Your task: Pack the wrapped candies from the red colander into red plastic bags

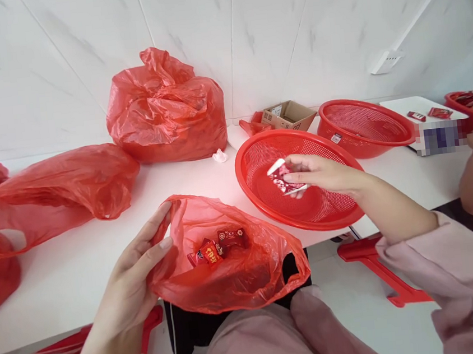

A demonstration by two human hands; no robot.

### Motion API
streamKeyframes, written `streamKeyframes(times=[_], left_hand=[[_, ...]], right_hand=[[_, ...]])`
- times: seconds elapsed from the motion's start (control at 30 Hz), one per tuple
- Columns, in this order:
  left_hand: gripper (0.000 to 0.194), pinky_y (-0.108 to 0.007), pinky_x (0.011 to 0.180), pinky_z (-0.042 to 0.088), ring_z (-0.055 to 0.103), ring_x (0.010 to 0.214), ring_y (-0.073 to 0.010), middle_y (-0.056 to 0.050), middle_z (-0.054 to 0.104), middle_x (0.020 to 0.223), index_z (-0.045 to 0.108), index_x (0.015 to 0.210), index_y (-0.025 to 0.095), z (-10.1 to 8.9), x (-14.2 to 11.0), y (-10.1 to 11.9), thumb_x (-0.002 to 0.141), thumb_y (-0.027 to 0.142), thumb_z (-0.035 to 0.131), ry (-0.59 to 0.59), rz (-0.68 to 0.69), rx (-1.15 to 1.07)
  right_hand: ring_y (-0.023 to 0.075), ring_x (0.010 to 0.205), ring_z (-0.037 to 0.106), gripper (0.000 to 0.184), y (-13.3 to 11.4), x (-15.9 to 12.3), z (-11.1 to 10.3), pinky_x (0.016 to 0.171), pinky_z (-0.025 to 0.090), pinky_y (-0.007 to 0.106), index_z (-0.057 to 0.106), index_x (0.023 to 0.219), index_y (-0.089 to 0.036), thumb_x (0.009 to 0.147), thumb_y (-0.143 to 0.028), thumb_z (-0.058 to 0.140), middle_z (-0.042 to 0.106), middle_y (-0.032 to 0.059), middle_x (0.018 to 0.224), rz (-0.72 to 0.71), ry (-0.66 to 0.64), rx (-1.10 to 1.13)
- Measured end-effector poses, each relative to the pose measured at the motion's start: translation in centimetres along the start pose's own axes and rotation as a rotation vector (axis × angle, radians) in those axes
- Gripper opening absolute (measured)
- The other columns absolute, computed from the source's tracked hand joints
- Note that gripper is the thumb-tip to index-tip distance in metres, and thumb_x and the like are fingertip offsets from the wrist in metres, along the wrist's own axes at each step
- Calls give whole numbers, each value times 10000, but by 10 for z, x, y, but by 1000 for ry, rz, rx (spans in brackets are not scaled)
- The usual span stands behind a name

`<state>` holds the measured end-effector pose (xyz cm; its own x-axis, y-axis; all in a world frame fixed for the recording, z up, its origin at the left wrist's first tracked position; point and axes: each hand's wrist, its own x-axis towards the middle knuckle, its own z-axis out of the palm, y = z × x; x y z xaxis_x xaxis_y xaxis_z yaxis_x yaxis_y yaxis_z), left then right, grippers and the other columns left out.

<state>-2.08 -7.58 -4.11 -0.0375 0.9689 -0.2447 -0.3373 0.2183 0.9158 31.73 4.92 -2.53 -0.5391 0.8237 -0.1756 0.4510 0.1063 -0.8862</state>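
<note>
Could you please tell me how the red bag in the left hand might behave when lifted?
The red plastic bag would probably sag, its thin film being wrinkled. It looks light, with a few wrapped packets visible inside. Its gaping mouth suggests they could spill if tipped.

The right hand (318,174) partly hides the red-and-white packet (278,180).

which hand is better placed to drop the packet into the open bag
Probably the right hand: it holds the packet above the nearer basket, while the left hand holds the bag by its edge.
</note>
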Motion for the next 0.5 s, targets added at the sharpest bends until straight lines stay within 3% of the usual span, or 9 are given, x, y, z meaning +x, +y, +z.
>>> streamKeyframes(times=[0.1, 0.17, 0.23, 0.3, 0.37, 0.43, 0.5], left_hand=[[582, -193, 798, 601, 619, 1208, -237, 14, 434, 1546, 595, 1336, 356, 0, 3, -2, 779, 256, 731, -27, 8, 15], [581, -195, 818, 593, 581, 1261, -247, 11, 428, 1550, 591, 1339, 355, -1, 5, -2, 783, 261, 733, -35, 32, 41], [560, -198, 875, 568, 492, 1353, -246, 24, 428, 1550, 590, 1335, 365, -2, 5, 0, 800, 265, 723, -33, 70, 91], [519, -188, 897, 545, 429, 1399, -242, 28, 460, 1528, 612, 1315, 352, -7, 4, 4, 812, 280, 716, -16, 145, 207], [456, -145, 777, 548, 544, 1285, -233, 11, 602, 1389, 662, 1261, 317, -17, 1, 12, 809, 293, 719, 56, 257, 436], [362, -108, 530, 474, 685, 865, -156, 23, 737, 965, 711, 1180, 290, -28, -2, 20, 818, 276, 704, 153, 348, 719], [268, -113, 395, 338, 532, 490, -76, 72, 585, 568, 731, 1100, 262, -40, -4, 28, 839, 254, 672, 233, 387, 920]], right_hand=[[161, 847, 678, 252, -39, 6, 58, 750, 558, 296, 592, 1117, -197, 949, -372, 523, 695, 54, 1025, -146, -120, 56], [185, 918, 678, 240, -51, 14, 93, 819, 541, 325, 614, 1145, -214, 968, -285, 469, 708, 58, 1065, -200, -111, -148], [224, 1013, 665, 336, -55, 20, 116, 879, 517, 363, 584, 1264, -232, 961, -216, 438, 680, 87, 1197, -229, -42, -388], [257, 1105, 635, 413, -54, 17, 122, 913, 501, 390, 527, 1363, -245, 960, -222, 442, 618, 108, 1318, -253, -33, -562], [280, 1116, 626, 399, -52, 5, 117, 909, 497, 410, 560, 1340, -240, 957, -335, 501, 630, 118, 1289, -278, -150, -674], [292, 1026, 645, 408, -50, -14, 107, 852, 504, 414, 650, 1211, -224, 903, -483, 584, 698, 115, 1093, -281, -321, -765], [289, 925, 644, 393, -48, -34, 97, 770, 501, 389, 699, 1048, -213, 838, -542, 653, 703, 95, 890, -276, -421, -834]])
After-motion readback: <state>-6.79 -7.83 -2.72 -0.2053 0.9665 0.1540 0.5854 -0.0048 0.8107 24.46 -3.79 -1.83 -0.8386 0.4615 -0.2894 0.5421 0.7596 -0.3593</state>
